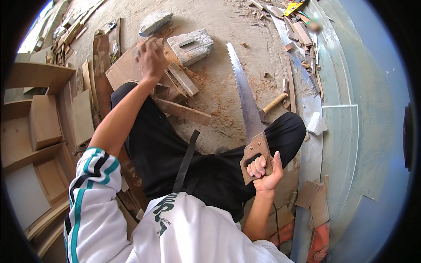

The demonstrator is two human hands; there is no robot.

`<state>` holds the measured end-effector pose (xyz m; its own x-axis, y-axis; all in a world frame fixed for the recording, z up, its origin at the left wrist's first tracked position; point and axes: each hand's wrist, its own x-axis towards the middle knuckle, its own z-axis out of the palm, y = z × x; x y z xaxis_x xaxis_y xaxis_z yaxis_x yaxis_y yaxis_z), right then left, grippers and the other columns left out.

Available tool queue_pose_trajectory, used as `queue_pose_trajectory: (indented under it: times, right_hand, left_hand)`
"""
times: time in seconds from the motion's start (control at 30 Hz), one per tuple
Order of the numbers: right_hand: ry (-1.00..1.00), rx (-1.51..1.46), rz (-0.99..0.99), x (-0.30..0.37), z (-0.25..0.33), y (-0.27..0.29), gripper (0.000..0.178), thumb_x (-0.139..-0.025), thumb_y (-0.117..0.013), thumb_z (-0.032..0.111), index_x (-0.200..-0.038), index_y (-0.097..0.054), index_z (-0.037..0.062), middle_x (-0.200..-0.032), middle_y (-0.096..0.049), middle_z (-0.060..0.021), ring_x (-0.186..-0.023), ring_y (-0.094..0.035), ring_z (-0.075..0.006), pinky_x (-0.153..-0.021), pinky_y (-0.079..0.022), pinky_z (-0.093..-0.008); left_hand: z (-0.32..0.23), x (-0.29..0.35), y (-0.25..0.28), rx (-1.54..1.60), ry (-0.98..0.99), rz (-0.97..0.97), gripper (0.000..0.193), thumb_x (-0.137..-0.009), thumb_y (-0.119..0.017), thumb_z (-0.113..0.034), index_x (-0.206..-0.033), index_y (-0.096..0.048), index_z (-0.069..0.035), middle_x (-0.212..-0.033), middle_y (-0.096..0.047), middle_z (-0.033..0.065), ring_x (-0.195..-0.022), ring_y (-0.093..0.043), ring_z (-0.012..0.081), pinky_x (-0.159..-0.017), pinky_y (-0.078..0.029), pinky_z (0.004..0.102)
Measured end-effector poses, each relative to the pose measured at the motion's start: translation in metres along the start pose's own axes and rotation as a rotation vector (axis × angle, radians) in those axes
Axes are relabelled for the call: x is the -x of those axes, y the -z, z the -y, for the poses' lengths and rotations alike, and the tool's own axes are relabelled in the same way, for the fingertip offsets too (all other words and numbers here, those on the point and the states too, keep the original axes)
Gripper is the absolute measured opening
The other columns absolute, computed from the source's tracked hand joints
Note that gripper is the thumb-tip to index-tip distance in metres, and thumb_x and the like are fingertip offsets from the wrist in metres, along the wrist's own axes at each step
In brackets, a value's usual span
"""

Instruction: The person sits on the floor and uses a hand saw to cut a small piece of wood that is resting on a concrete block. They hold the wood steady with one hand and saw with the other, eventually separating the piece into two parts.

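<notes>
My right hand [264,170] is closed round the wooden handle of a handsaw [248,103]. Its toothed blade points up and away, teeth to the left, held above my bent leg. Farther off on the left, my left hand [150,58] is over a flat wooden board [124,69], fingers bent and apart near the board's far edge. What lies under the palm is hidden. Next to the board are a short wood block [183,79] and a longer wood offcut [184,111]. A pale stone slab [191,47] with a small dark bar [186,43] on it lies beyond.
Another stone [155,23] sits farther back. Beside my right knee lies a hammer [274,103]. Wooden shelving [37,149] stands at left, and glass sheets [346,144] are at right. Scrap wood [302,35] and a yellow tool [293,7] lie at far right. Sawdust [197,83] covers the floor.
</notes>
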<state>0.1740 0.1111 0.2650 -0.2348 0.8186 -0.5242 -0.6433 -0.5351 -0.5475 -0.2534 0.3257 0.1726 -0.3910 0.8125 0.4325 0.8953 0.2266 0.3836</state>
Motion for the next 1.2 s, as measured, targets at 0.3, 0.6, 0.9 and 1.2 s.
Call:
queue_pose_trajectory:
  times: [0.3, 0.6, 0.9, 1.2]
  right_hand:
    - [-0.019, -0.004, -0.025, -0.007, -0.004, -0.001, 0.058, -0.101, -0.043, 0.057, -0.066, -0.046, 0.0113, -0.052, -0.035, 0.0020, -0.045, -0.031, -0.0131, -0.052, -0.033, -0.0299]
    - [-0.035, 0.056, -0.015, -0.019, -0.001, -0.011, 0.056, -0.100, -0.047, 0.055, -0.066, -0.046, 0.0108, -0.052, -0.037, 0.0010, -0.044, -0.033, -0.0132, -0.051, -0.033, -0.0287]
    - [-0.066, 0.171, 0.041, -0.045, 0.001, -0.036, 0.055, -0.099, -0.048, 0.058, -0.066, -0.047, 0.0131, -0.051, -0.035, 0.0031, -0.042, -0.032, -0.0123, -0.051, -0.031, -0.0291]
    - [-0.102, 0.243, 0.066, -0.062, -0.004, -0.058, 0.054, -0.098, -0.051, 0.057, -0.068, -0.048, 0.0126, -0.050, -0.035, 0.0038, -0.042, -0.032, -0.0118, -0.049, -0.032, -0.0296]
  left_hand:
    - [-0.072, 0.093, 0.077, 0.110, -0.585, 1.072, 0.034, -0.092, -0.065, -0.037, -0.108, -0.074, -0.008, -0.105, -0.072, 0.0157, -0.098, -0.067, 0.0368, -0.084, -0.053, 0.0456]
    - [-0.058, 0.096, 0.079, 0.360, -0.519, 1.151, 0.021, -0.089, -0.070, -0.023, -0.097, -0.076, -0.005, -0.096, -0.074, 0.0141, -0.092, -0.069, 0.0334, -0.082, -0.054, 0.0415]
    - [-0.051, 0.087, 0.078, 0.418, -0.479, 1.162, 0.020, -0.086, -0.073, -0.021, -0.095, -0.073, -0.003, -0.090, -0.072, 0.0155, -0.088, -0.070, 0.0314, -0.079, -0.053, 0.0396]
    - [-0.060, 0.089, 0.067, 0.278, -0.500, 1.163, 0.022, -0.085, -0.072, -0.025, -0.093, -0.071, -0.005, -0.087, -0.072, 0.0150, -0.087, -0.069, 0.0339, -0.077, -0.052, 0.0432]
